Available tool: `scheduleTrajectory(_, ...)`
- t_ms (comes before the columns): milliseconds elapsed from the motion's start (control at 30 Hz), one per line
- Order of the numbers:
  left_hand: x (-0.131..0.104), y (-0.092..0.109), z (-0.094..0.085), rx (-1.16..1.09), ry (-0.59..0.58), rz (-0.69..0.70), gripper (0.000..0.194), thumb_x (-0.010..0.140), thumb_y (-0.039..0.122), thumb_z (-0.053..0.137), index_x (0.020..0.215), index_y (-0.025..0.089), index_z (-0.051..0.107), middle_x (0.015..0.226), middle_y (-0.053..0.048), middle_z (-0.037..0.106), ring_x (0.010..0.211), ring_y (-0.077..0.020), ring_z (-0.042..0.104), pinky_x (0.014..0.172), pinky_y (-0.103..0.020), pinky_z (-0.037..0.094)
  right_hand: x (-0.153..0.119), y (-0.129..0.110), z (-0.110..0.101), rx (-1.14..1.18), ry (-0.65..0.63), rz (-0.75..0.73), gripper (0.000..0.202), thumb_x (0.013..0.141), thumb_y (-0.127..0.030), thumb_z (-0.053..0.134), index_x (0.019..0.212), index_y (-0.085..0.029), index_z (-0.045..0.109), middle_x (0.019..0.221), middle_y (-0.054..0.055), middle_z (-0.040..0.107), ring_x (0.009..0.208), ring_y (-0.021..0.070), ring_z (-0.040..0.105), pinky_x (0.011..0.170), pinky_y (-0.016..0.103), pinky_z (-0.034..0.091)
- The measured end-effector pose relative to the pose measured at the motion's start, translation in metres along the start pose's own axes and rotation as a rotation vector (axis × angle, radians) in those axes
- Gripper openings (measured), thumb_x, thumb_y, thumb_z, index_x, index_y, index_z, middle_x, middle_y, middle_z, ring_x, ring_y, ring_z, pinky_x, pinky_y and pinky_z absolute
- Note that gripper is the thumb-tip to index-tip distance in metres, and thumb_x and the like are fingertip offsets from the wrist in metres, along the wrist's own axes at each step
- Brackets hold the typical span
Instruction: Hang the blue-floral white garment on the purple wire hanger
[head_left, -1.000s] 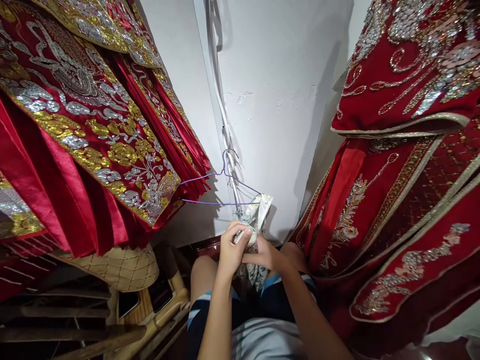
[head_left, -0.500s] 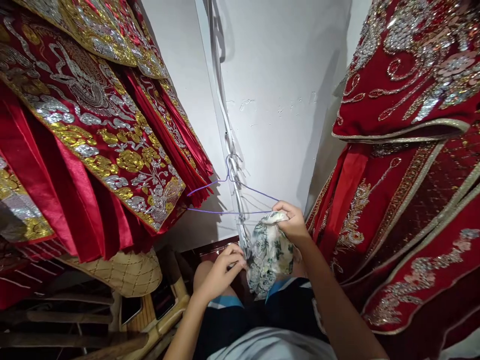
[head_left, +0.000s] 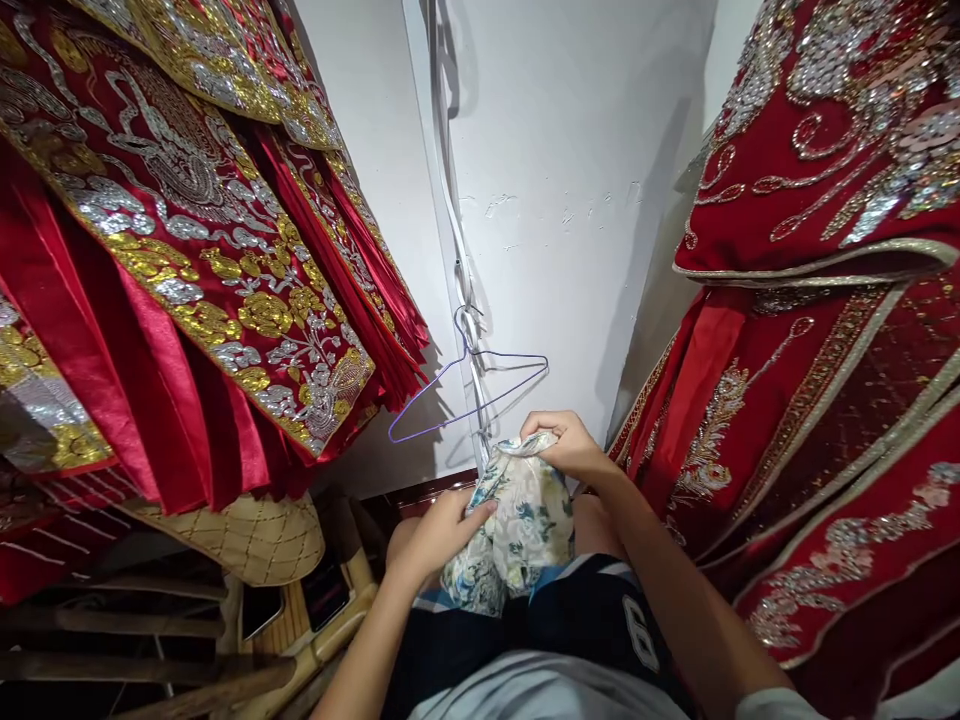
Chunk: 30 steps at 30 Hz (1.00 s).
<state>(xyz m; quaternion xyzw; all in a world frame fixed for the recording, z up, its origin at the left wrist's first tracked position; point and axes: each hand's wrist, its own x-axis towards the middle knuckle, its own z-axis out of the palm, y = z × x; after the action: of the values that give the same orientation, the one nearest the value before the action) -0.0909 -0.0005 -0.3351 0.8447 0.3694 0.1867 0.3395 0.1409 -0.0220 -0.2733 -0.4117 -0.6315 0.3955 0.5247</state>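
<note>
A floral garment [head_left: 529, 515], whitish with blue and green flowers, hangs in front of my knees. My right hand [head_left: 562, 440] is closed on its gathered top edge. At its left side my left hand [head_left: 454, 525] grips the cloth, thumb on the near face and the other fingers hidden behind. Just above the garment, a bare purple wire hanger [head_left: 469, 405] hangs tilted from a white cord of loops [head_left: 465, 320], apart from both hands.
Red dresses with gold and silver sequins [head_left: 262, 310] hang at the left, and beaded red ones [head_left: 810, 380] at the right. A bamboo chair [head_left: 322, 655] at lower left bears two phones [head_left: 328, 590]. A white wall [head_left: 555, 130] stands ahead.
My right hand has left the hanger and drawn the garment slightly down and left. The hanger now hangs free, tilted. My left hand has taken hold of the garment's left side.
</note>
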Motion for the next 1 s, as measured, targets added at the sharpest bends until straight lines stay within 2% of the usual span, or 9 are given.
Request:
scheduleTrajectory(133, -0.012, -0.028, -0.034, 0.271, -0.154, -0.143, 0.045, 0.091, 0.055, 0.045, 0.069, 0.017, 0.055, 0.068, -0.003, 0.059, 0.065, -0.0178, 0.051, 0.062, -0.027, 0.035, 0.007, 0.003, -0.018, -0.226, -0.335, 0.163, 0.03, 0.063, -0.013, 0.066, 0.092, -0.02, 0.068, 0.062, -0.006, 0.053, 0.054, 0.0105, 0.044, 0.049, 0.021, 0.031)
scheduleTrajectory(200, -0.02, -0.039, -0.046, 0.341, -0.206, -0.171, 0.042, 0.088, 0.054, 0.049, 0.067, 0.017, 0.054, 0.066, -0.002, 0.057, 0.062, -0.0168, 0.049, 0.06, -0.026, 0.032, 0.009, 0.01, -0.023, -0.323, -0.396, 0.214, 0.041, 0.062, -0.011, 0.062, 0.1, -0.022, 0.068, 0.059, -0.007, 0.051, 0.05, 0.01, 0.041, 0.046, 0.02, 0.027)
scheduleTrajectory(333, -0.038, -0.042, -0.058, 0.28, -0.243, -0.123, 0.04, 0.087, 0.052, 0.051, 0.067, 0.018, 0.055, 0.07, -0.002, 0.06, 0.067, -0.017, 0.049, 0.061, -0.025, 0.034, 0.021, 0.031, -0.027, -0.307, -0.15, 0.082, 0.051, 0.065, -0.011, 0.054, 0.114, -0.02, 0.067, 0.063, -0.004, 0.059, 0.058, 0.0137, 0.052, 0.053, 0.022, 0.038)
scheduleTrajectory(400, -0.045, -0.035, -0.062, 0.246, -0.228, -0.105, 0.044, 0.09, 0.054, 0.044, 0.068, 0.018, 0.055, 0.073, -0.002, 0.061, 0.069, -0.0171, 0.05, 0.062, -0.025, 0.035, 0.034, 0.043, -0.026, -0.234, -0.012, 0.002, 0.059, 0.07, -0.014, 0.055, 0.128, -0.02, 0.061, 0.073, -0.001, 0.065, 0.071, 0.0171, 0.06, 0.068, 0.026, 0.046)
scheduleTrajectory(500, -0.051, -0.026, -0.073, 0.335, -0.163, -0.151, 0.045, 0.092, 0.053, 0.041, 0.069, 0.018, 0.055, 0.073, -0.003, 0.062, 0.067, -0.0176, 0.051, 0.062, -0.026, 0.035, 0.059, 0.065, -0.016, -0.154, 0.065, -0.027, 0.064, 0.072, -0.02, 0.057, 0.136, -0.021, 0.056, 0.102, 0.005, 0.07, 0.099, 0.0219, 0.062, 0.091, 0.032, 0.047)
scheduleTrajectory(600, -0.048, -0.024, -0.092, 0.476, -0.07, -0.209, 0.043, 0.091, 0.052, 0.041, 0.066, 0.019, 0.054, 0.067, -0.004, 0.061, 0.064, -0.0184, 0.052, 0.061, -0.028, 0.033, 0.082, 0.088, 0.003, -0.115, 0.09, 0.035, 0.054, 0.071, -0.023, 0.056, 0.125, -0.022, 0.063, 0.113, 0.007, 0.069, 0.112, 0.0239, 0.058, 0.101, 0.035, 0.042)
scheduleTrajectory(700, -0.042, -0.025, -0.113, 0.523, 0.003, -0.248, 0.044, 0.089, 0.053, 0.041, 0.063, 0.02, 0.052, 0.065, -0.004, 0.061, 0.063, -0.0195, 0.053, 0.061, -0.029, 0.033, 0.088, 0.105, 0.016, -0.113, 0.113, 0.072, 0.037, 0.072, -0.023, 0.05, 0.105, -0.02, 0.067, 0.101, 0.006, 0.07, 0.102, 0.0233, 0.06, 0.095, 0.036, 0.044)
scheduleTrajectory(867, -0.034, -0.03, -0.131, 0.46, 0.064, -0.252, 0.044, 0.083, 0.056, 0.047, 0.058, 0.021, 0.051, 0.062, -0.004, 0.061, 0.063, -0.0208, 0.055, 0.06, -0.029, 0.037, 0.062, 0.111, 0.012, -0.206, 0.157, 0.021, 0.013, 0.07, -0.019, 0.046, 0.078, -0.02, 0.057, 0.073, -0.002, 0.059, 0.075, 0.0171, 0.053, 0.072, 0.026, 0.041)
scheduleTrajectory(1000, -0.024, -0.028, -0.133, 0.36, 0.112, -0.105, 0.035, 0.083, 0.049, 0.052, 0.067, 0.02, 0.063, 0.076, -0.006, 0.069, 0.075, -0.0241, 0.061, 0.072, -0.031, 0.044, 0.038, 0.098, 0.008, -0.133, 0.133, 0.012, 0.011, 0.065, -0.017, 0.045, 0.073, -0.02, 0.052, 0.069, -0.003, 0.054, 0.07, 0.0153, 0.049, 0.066, 0.024, 0.036)
